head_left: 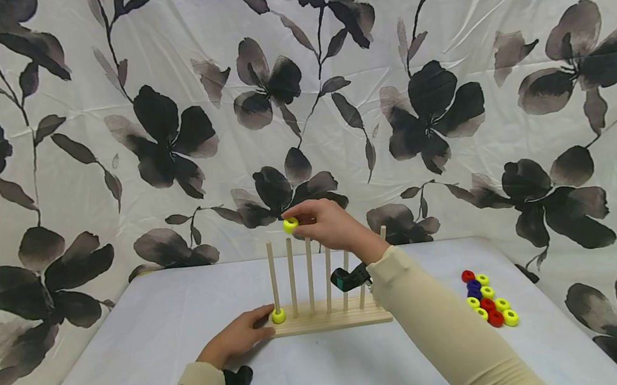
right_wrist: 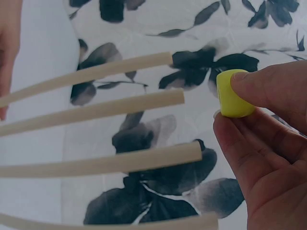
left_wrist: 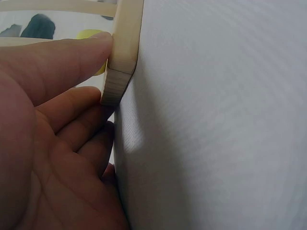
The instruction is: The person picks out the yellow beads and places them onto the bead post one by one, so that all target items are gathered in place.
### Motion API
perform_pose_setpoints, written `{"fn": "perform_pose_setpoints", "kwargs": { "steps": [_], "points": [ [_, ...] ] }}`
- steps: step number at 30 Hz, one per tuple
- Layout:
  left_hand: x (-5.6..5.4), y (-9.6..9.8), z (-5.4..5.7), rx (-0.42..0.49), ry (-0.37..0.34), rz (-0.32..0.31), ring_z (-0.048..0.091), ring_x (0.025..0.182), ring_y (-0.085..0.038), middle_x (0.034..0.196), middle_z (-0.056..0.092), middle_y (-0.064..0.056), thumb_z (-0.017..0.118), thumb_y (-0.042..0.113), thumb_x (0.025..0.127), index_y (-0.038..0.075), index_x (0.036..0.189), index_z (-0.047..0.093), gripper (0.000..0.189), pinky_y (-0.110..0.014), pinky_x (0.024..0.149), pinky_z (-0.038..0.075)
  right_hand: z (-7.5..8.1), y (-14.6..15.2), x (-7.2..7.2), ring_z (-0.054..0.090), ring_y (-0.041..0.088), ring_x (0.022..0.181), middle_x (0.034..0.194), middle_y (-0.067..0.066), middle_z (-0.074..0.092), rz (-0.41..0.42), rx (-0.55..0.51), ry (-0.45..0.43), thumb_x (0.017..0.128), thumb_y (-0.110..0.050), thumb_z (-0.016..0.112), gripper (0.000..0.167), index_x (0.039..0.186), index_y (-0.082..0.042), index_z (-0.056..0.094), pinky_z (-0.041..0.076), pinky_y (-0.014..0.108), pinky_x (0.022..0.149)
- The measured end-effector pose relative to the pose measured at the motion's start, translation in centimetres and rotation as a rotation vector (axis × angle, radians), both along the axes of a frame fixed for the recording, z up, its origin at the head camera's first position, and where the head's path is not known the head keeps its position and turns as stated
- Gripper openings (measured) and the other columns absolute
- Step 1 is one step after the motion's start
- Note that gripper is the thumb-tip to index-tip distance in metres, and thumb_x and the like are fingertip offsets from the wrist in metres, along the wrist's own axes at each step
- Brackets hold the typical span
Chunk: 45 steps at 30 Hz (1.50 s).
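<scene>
A wooden stand [head_left: 333,324] with several upright pegs [head_left: 293,278] is on the white table. Its leftmost peg carries a yellow ring [head_left: 279,317] at the bottom. My left hand [head_left: 236,337] grips the left end of the base, thumb and fingers against the wood. Above the pegs, my right hand [head_left: 327,225] pinches another yellow ring [right_wrist: 235,98] between thumb and fingers. In the head view this ring is just over the top of the second peg from the left; the right wrist view shows it apart from the peg tips. My right forearm hides part of the stand's right side.
To the right of the stand lies a group of loose rings: red [head_left: 495,318], yellow [head_left: 511,318] and dark blue [head_left: 474,289]. A floral cloth [head_left: 334,118] hangs behind the table [head_left: 183,304]. Each wrist wears a small black camera [head_left: 239,379].
</scene>
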State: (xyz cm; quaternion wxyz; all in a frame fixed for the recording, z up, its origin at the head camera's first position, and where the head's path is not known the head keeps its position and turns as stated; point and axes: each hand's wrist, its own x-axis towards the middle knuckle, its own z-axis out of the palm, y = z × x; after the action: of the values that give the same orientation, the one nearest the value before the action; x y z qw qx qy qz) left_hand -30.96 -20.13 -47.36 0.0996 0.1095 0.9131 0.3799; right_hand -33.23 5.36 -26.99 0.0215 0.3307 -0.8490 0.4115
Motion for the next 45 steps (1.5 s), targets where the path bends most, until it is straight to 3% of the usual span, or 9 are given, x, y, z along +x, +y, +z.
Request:
{"fn": "perform_pose_setpoints", "kwargs": {
  "steps": [8,21,34,45],
  "points": [
    [0.3,-0.1,0.1,0.023,-0.002,-0.006,0.032,0.143,-0.040,0.151,0.043,-0.016,0.068,0.024,0.090,0.010,0.144,0.047,0.060,-0.059,0.116,0.026,-0.4,-1.5,0.0,0.066,0.016,0.110,0.122,0.004,0.066,0.024,0.010,0.012,0.093,-0.012,0.065,0.033,0.126,-0.014,0.064,0.055,0.026,0.092],
    [-0.1,0.1,0.2,0.023,-0.022,-0.011,0.031,0.144,-0.039,0.152,0.041,-0.015,0.065,0.024,0.092,0.010,0.146,0.043,0.060,-0.059,0.116,0.025,-0.6,-3.3,-0.3,0.066,0.014,0.107,0.120,0.003,0.067,0.031,0.047,0.012,0.092,-0.012,0.065,0.030,0.122,-0.014,0.067,0.056,0.023,0.087],
    [-0.1,0.0,0.0,-0.003,-0.037,-0.037,0.028,0.145,-0.039,0.155,0.037,-0.014,0.062,0.027,0.094,0.011,0.148,0.040,0.061,-0.061,0.116,0.023,-0.8,-4.1,-0.4,0.065,0.016,0.111,0.123,0.006,0.068,0.038,0.133,0.027,0.093,-0.012,0.064,0.032,0.125,-0.011,0.066,0.055,0.024,0.088],
    [0.0,0.1,0.5,-0.011,-0.034,-0.054,0.027,0.145,-0.040,0.155,0.037,-0.015,0.061,0.026,0.094,0.011,0.149,0.039,0.060,-0.061,0.116,0.022,-0.3,-4.4,-0.1,0.066,0.013,0.104,0.117,0.002,0.070,0.023,0.272,0.113,0.093,-0.015,0.064,0.028,0.121,-0.015,0.068,0.054,0.024,0.086]
  ]
}}
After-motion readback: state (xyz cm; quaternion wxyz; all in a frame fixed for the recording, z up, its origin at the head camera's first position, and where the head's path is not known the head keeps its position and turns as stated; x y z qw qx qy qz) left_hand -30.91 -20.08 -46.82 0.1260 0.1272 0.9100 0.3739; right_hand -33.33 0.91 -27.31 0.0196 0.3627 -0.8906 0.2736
